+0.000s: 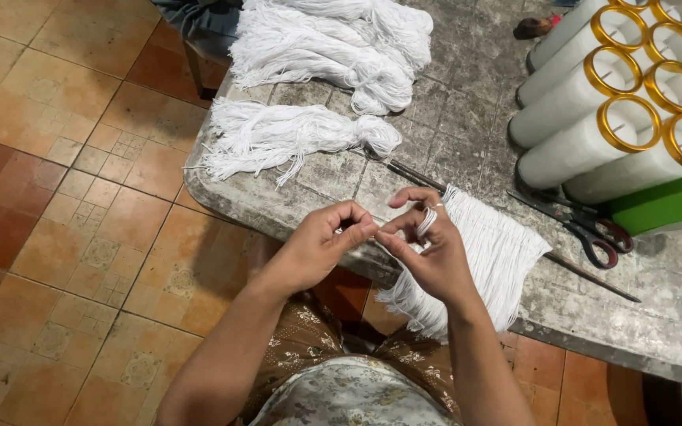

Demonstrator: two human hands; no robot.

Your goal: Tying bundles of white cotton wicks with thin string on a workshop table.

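My left hand (321,241) and my right hand (428,248) meet fingertip to fingertip over the near edge of a worn grey table (451,126). Both pinch a thin white string (372,229) between thumb and forefinger. A loop of the string wraps around a right-hand finger. Just behind my right hand a flat bundle of cut white strings (483,260) lies across a thin dark rod (586,276) and hangs over the table edge.
Two larger bunches of white string (278,138) (333,43) lie at the table's far side. Black-and-red scissors (586,229) rest right of the bundle. Stacked clear tubes with gold rims (617,102) and a green block (661,203) fill the right. Orange tiled floor (65,197) lies left.
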